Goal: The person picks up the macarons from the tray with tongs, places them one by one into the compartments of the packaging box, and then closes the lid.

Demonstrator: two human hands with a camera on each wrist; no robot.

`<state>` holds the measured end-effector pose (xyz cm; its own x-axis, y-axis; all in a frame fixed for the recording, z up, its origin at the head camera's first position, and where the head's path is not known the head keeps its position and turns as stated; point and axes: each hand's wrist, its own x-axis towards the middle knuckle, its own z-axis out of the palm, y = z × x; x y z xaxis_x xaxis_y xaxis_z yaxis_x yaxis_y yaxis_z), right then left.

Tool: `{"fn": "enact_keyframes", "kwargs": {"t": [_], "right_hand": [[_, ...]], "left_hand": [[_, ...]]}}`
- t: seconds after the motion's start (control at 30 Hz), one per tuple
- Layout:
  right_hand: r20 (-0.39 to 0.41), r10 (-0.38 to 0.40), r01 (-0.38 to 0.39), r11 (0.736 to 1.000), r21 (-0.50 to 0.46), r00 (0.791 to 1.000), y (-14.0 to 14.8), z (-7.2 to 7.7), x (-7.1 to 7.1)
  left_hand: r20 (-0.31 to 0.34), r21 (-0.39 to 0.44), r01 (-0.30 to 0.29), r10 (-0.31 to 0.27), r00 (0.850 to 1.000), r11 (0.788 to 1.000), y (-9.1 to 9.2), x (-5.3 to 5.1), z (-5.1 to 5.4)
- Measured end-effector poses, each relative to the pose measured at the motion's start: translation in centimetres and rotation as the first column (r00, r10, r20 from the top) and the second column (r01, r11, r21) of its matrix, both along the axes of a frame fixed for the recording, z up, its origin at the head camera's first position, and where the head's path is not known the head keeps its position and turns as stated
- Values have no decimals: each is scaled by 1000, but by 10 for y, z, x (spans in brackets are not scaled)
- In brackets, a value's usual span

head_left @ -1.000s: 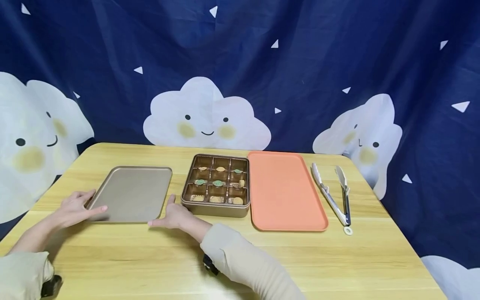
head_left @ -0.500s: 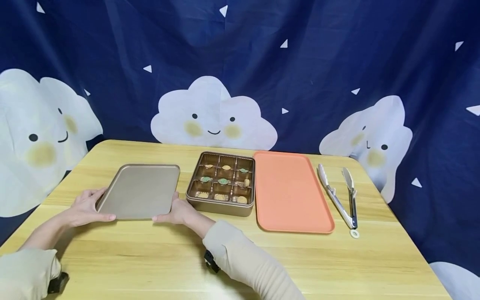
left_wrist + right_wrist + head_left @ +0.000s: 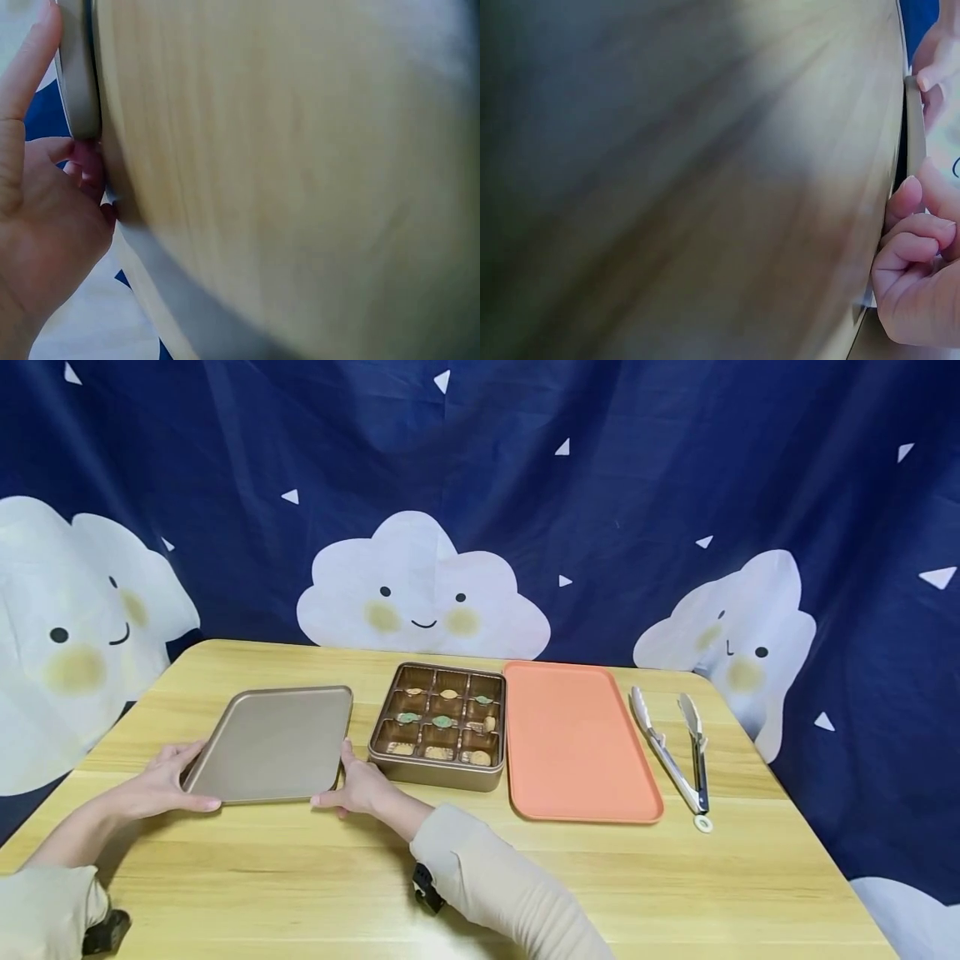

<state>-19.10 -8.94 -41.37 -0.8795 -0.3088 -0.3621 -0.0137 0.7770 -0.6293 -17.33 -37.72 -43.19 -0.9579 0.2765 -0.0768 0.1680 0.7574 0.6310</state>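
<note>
A shallow brownish-gold tin lid (image 3: 272, 745) is on the left of the table, its right side looking slightly raised. My left hand (image 3: 156, 787) grips its near left corner, thumb along the front edge; in the left wrist view, curled fingers sit at the lid's underside. At the near right corner my right hand (image 3: 366, 787) holds the lid, and the right wrist view shows its fingers (image 3: 915, 244) curled by the edge, with a dark gap between lid and table. Right of that hand stands a matching square tin (image 3: 435, 774) with a divided brown insert holding cookies and small green and orange pieces.
An orange tray (image 3: 581, 743) lies against the tin's right side. Farther right, metal tongs (image 3: 678, 768) lie spread, their white ring towards me. The wooden table (image 3: 300, 893) ends at a dark blue cloth (image 3: 600, 510) with white clouds.
My hands have closed in on the lid's near corners and now hold it. The lid has turned slightly, its right side a little higher. The tin, tray and tongs stay put.
</note>
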Motion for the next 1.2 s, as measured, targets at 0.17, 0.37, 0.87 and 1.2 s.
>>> {"fn": "enact_keyframes", "kwargs": {"t": [0.17, 0.37, 0.87, 1.2], "right_hand": [[-4, -14, 14, 1000, -21, 1000, 1, -1, -1], [13, -36, 37, 989, -142, 999, 4, -2, -1], [128, -89, 132, 910, -393, 988, 7, -6, 1], [90, -79, 111, 889, -444, 993, 7, -6, 3]], "left_hand": [[-10, 44, 19, -19, 1000, 999, -2, 1, -1], [0, 113, 34, -34, 999, 993, -5, 4, -3], [33, 171, 66, -73, 997, 983, -13, 4, -4], [124, 442, 14, -77, 989, 897, -13, 7, -8]]}}
